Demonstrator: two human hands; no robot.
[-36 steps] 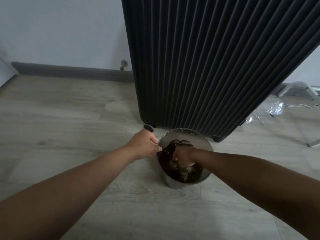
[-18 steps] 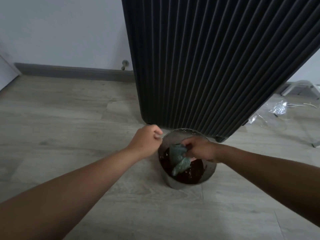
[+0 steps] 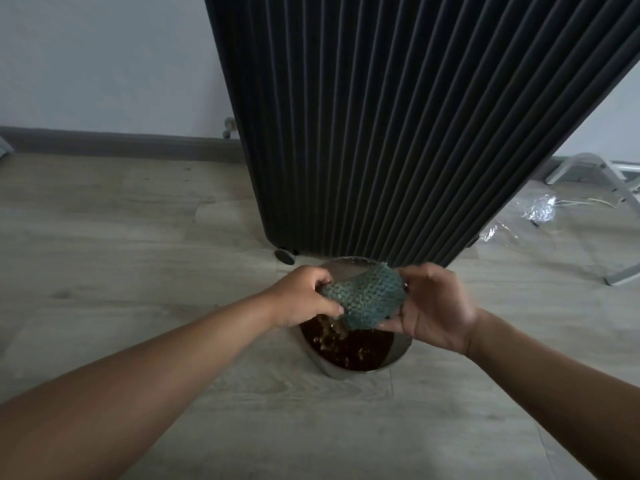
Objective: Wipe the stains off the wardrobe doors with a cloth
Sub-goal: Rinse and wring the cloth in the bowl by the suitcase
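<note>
A teal, knitted, wet-looking cloth (image 3: 367, 299) is held stretched between both hands, just above a round metal bowl (image 3: 346, 373) of dark brown liquid. The left hand (image 3: 304, 296) pinches its left end with curled fingers (image 3: 320, 278). The right hand (image 3: 434, 306) grips the right end, its fingers wrapped behind. The bowl stands on the pale wood-look floor (image 3: 121, 254), close before the bottom edge of the dark ribbed wardrobe door (image 3: 398, 133).
</note>
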